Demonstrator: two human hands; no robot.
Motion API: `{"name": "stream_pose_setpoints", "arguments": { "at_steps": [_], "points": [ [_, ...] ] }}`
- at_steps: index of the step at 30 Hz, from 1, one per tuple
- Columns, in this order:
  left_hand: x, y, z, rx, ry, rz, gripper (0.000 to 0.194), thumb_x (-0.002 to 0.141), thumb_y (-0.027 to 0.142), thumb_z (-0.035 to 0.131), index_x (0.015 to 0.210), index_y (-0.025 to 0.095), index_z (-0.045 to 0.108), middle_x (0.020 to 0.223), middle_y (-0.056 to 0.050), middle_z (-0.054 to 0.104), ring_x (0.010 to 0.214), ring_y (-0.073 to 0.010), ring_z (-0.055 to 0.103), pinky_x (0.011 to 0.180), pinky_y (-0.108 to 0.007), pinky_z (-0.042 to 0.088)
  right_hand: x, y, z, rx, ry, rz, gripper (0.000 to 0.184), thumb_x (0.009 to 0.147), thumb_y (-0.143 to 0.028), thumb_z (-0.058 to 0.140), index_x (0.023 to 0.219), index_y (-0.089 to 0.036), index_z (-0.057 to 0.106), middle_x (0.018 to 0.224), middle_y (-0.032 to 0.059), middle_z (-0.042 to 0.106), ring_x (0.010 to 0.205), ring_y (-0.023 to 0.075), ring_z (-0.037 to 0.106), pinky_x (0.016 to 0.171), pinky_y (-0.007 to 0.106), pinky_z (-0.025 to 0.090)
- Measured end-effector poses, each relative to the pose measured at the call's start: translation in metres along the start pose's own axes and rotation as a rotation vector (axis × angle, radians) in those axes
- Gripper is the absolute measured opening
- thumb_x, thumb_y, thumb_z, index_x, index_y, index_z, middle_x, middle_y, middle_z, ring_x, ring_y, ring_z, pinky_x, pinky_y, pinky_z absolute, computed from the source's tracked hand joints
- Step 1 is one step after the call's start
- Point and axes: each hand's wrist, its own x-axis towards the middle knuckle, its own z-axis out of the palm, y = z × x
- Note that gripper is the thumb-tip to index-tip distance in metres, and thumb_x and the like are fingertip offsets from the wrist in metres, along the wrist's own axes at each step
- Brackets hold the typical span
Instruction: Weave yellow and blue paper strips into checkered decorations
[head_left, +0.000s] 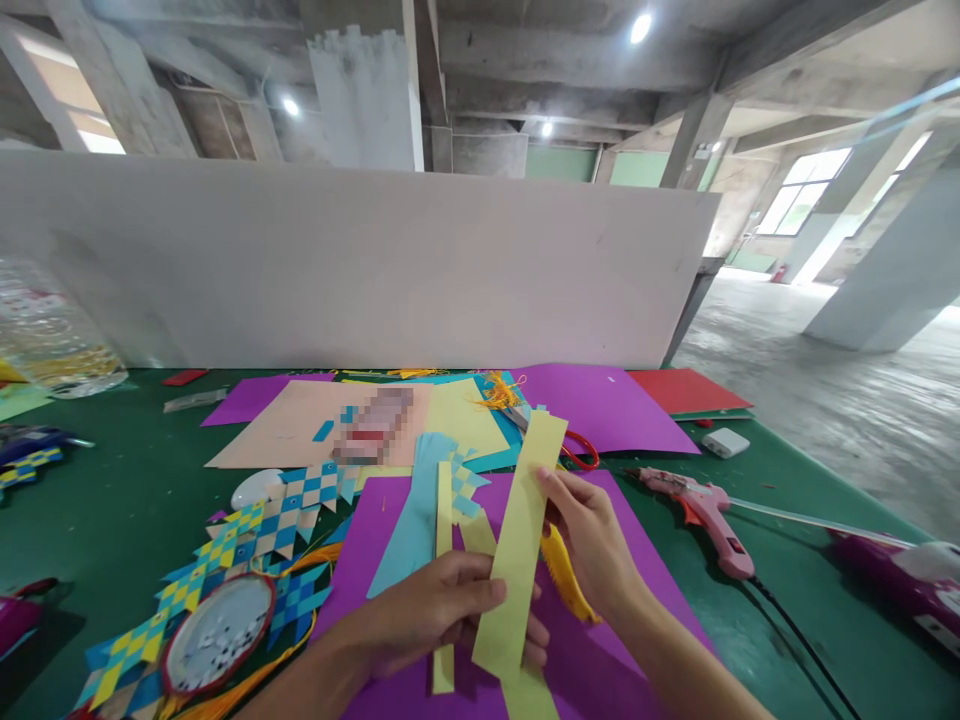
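A broad pale-yellow paper strip [525, 530] is held up at a slant in front of me. My left hand [442, 605] is closed on its lower left edge, thumb in front and fingers behind. On the upper right edge, my right hand [592, 535] pinches the same strip. Below lies a purple paper sheet [622, 650], with a narrow yellow strip [445, 510] and light-blue paper strips [409, 530] beside the left hand. Partly hidden by the right hand is a yellow-handled tool [566, 580]; its kind is unclear.
A pink glue gun [709, 515] with its cord lies on the right. Red-handled scissors [581, 450] rest behind my hands. Woven paper fish [217, 560] and a round dish [219, 635] of small dark and white pieces sit at left. A white board [360, 270] stands across the back.
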Motion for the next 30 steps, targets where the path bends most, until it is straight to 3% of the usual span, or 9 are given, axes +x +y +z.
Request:
{"name": "stream_pose_setpoints", "arguments": {
  "at_steps": [7, 13, 17, 23, 26, 30],
  "points": [
    [0.004, 0.000, 0.002, -0.105, 0.143, 0.073, 0.031, 0.086, 0.040, 0.061, 0.097, 0.012, 0.058, 0.091, -0.017, 0.074, 0.086, -0.0262, 0.072, 0.081, -0.038, 0.051, -0.007, 0.009, 0.008, -0.140, -0.130, -0.001, 0.044, 0.082, -0.051, 0.060, 0.059, -0.015, 0.053, 0.053, -0.0031, 0.040, 0.049, 0.0088, 0.033, 0.048, 0.026, 0.024],
    [0.006, 0.000, -0.002, -0.075, 0.217, 0.086, 0.030, 0.085, 0.041, 0.062, 0.092, 0.012, 0.059, 0.073, -0.010, 0.073, 0.062, -0.0191, 0.070, 0.063, -0.029, 0.052, -0.006, 0.007, 0.007, -0.079, -0.215, 0.046, 0.043, 0.084, -0.050, 0.058, 0.061, -0.014, 0.056, 0.054, -0.0016, 0.046, 0.050, 0.0091, 0.040, 0.050, 0.024, 0.029],
    [0.008, -0.003, -0.007, -0.092, 0.193, 0.073, 0.030, 0.083, 0.042, 0.064, 0.085, 0.012, 0.061, 0.059, -0.003, 0.065, 0.046, -0.0132, 0.061, 0.051, -0.023, 0.046, -0.003, 0.001, 0.005, 0.103, -0.335, 0.143, 0.038, 0.086, -0.046, 0.057, 0.069, -0.013, 0.059, 0.058, 0.0008, 0.053, 0.051, 0.0104, 0.051, 0.049, 0.023, 0.032],
    [0.006, -0.004, -0.008, -0.084, 0.108, 0.069, 0.026, 0.085, 0.038, 0.061, 0.085, 0.013, 0.062, 0.050, 0.001, 0.057, 0.037, -0.0081, 0.048, 0.047, -0.023, 0.043, -0.003, 0.006, 0.001, 0.163, -0.462, 0.244, 0.030, 0.082, -0.041, 0.065, 0.085, -0.011, 0.067, 0.061, 0.0018, 0.058, 0.049, 0.0086, 0.054, 0.049, 0.020, 0.035],
    [0.004, -0.002, -0.006, -0.042, 0.133, 0.027, 0.029, 0.084, 0.041, 0.062, 0.085, 0.013, 0.061, 0.051, 0.001, 0.056, 0.039, -0.0087, 0.050, 0.047, -0.022, 0.043, -0.004, 0.011, 0.002, 0.162, -0.462, 0.230, 0.034, 0.080, -0.041, 0.068, 0.094, -0.010, 0.069, 0.061, 0.0017, 0.059, 0.047, 0.0077, 0.053, 0.049, 0.021, 0.037],
    [0.004, 0.004, 0.000, -0.013, 0.118, 0.062, 0.040, 0.075, 0.048, 0.070, 0.088, 0.013, 0.058, 0.062, -0.002, 0.060, 0.051, -0.0113, 0.057, 0.054, -0.024, 0.046, -0.005, 0.009, 0.006, 0.056, -0.363, 0.207, 0.037, 0.075, -0.045, 0.071, 0.089, -0.011, 0.070, 0.058, 0.0003, 0.057, 0.046, 0.0074, 0.050, 0.048, 0.021, 0.036]
  ]
}}
